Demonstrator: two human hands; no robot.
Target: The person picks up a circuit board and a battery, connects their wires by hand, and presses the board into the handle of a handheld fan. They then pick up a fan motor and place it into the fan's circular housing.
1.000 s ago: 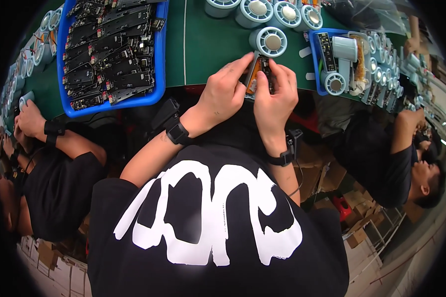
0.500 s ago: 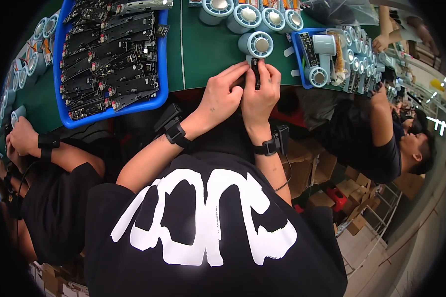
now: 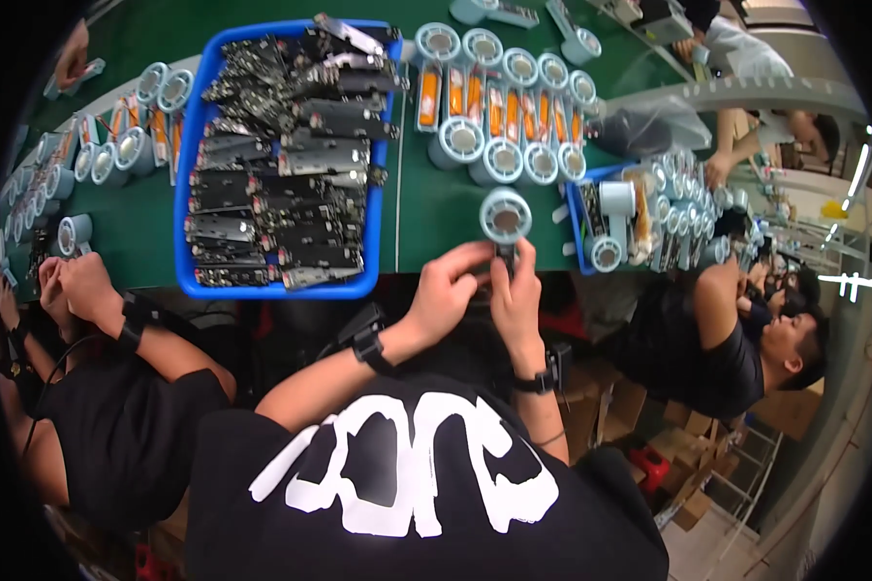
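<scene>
Near the table's front edge I hold a light blue plastic housing (image 3: 506,215), with a round slotted head and a handle pointing toward me. My left hand (image 3: 444,298) is closed with its fingertips on the left of the handle. My right hand (image 3: 517,298) grips the handle from the right, its fingers just below the head. A dark part shows in the handle between the fingers, though most of it is hidden. Left of my hands stands a blue tray (image 3: 181,213) full of black circuit boards (image 3: 325,165).
Beyond my hands sit rows of blue housings (image 3: 502,160) with orange parts (image 3: 496,114) inside. A smaller blue bin (image 3: 579,225) of housings is at the right. Co-workers sit on both sides; one person's hand (image 3: 92,290) works at the left. Cardboard boxes (image 3: 625,409) stand lower right.
The view has shifted upward, so the table, trays and hands appear lower and more of the far rows shows. Both hands still hold the housing by its handle.
</scene>
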